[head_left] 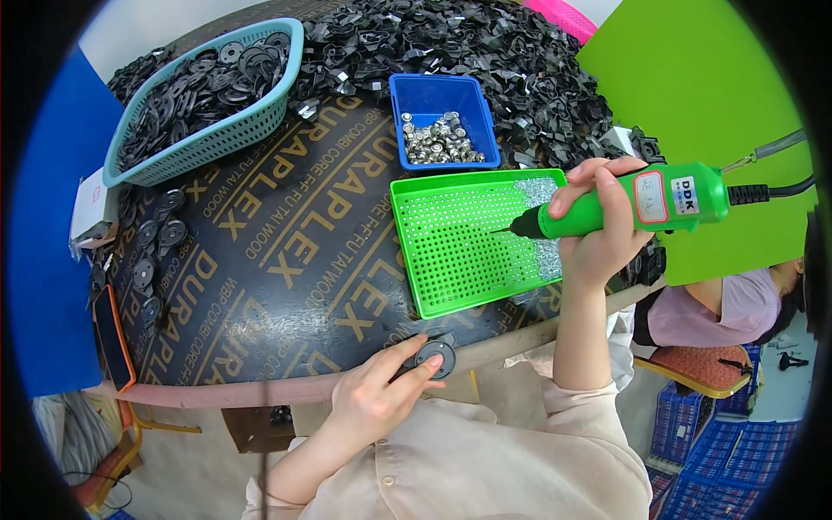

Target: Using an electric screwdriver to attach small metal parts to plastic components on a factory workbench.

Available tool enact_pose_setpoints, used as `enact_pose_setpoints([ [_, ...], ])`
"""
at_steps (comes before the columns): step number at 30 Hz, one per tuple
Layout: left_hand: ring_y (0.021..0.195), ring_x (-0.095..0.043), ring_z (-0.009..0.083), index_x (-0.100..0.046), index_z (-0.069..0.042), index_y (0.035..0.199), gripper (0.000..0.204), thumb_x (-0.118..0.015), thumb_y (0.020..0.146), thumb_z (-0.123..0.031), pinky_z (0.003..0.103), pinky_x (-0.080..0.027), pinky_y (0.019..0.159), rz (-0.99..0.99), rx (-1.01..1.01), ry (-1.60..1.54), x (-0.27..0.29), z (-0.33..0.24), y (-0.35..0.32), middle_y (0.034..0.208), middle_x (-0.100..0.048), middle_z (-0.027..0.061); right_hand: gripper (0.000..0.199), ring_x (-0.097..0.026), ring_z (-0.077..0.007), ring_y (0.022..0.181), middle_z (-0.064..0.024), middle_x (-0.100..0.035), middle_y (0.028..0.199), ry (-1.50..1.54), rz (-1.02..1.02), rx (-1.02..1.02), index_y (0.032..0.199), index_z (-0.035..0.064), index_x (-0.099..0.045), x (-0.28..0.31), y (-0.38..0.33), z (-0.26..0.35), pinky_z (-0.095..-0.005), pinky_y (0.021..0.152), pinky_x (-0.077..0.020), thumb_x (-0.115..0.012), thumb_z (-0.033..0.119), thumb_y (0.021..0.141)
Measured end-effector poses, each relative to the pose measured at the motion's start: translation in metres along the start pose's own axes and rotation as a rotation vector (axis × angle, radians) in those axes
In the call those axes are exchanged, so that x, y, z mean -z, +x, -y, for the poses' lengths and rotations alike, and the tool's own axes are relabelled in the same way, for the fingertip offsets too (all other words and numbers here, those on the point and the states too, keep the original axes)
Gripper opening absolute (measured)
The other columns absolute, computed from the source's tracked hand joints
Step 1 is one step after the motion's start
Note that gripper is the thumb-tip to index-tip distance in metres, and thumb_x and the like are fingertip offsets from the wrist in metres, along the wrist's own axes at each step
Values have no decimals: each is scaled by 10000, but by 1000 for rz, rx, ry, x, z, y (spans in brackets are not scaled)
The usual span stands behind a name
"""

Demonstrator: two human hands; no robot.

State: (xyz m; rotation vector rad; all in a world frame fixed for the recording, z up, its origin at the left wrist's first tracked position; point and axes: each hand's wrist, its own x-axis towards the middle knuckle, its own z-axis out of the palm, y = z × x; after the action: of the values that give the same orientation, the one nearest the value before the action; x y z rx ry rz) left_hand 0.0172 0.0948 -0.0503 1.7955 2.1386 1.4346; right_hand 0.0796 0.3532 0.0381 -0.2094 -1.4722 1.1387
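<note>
Likely for control, the right hand wraps a screwdriver, its tray contact unclear, and the left hand pinches a black disc.

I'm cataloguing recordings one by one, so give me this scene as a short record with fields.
Left hand: holds a round black part near the table's front edge
Right hand: grips a green electric screwdriver, bit over the perforated tray
Perforated tray: green; small silver pieces along its right side
Blue bin: shiny metal pieces
Teal basket: black discs
Far side: heap of black parts
Right edge: another person, lilac top
</note>
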Motion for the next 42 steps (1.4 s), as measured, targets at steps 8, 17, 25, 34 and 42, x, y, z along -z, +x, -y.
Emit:
enact_pose_setpoints([
  [8,790,-700,269,-718,-72,983,348,-855,668,-129,325,-585,608,13,1,-47,0,2,0,1038,-677,172,138,-571,-214,439,-250,-632,798,-16,-2,6,977,-62,-510,-6,-1,4,-312,488,-495,-543,3,860],
  [17,780,-704,212,-737,-102,944,298,-847,680,-186,286,-575,577,4,6,7,-1,1,-1,1048,-688,125,103,-568,-209,438,-232,-626,796,-11,17,1,948,-64,-518,-7,0,5,-306,457,-485,-536,-10,862],
  [25,788,-704,235,-751,-114,960,365,-862,614,-91,292,-579,634,17,65,-17,1,-3,-1,1057,-697,131,112,-569,-210,438,-237,-627,804,-14,39,-20,952,-67,-520,-8,-2,5,-304,459,-484,-540,-6,860],
  [34,780,-696,226,-739,-98,967,336,-849,653,-141,293,-572,603,4,31,-10,-1,1,-3,1065,-690,136,178,-602,-213,476,-247,-662,860,23,76,91,1030,-66,-505,-2,-1,25,-295,505,-502,-546,11,874],
  [42,798,-695,214,-732,-98,982,315,-824,697,-195,283,-567,580,10,-24,29,-1,1,-1,1106,-674,121,229,-601,-289,512,-253,-593,981,281,510,-169,1053,23,-359,-7,-68,104,-411,467,-541,-529,43,901],
])
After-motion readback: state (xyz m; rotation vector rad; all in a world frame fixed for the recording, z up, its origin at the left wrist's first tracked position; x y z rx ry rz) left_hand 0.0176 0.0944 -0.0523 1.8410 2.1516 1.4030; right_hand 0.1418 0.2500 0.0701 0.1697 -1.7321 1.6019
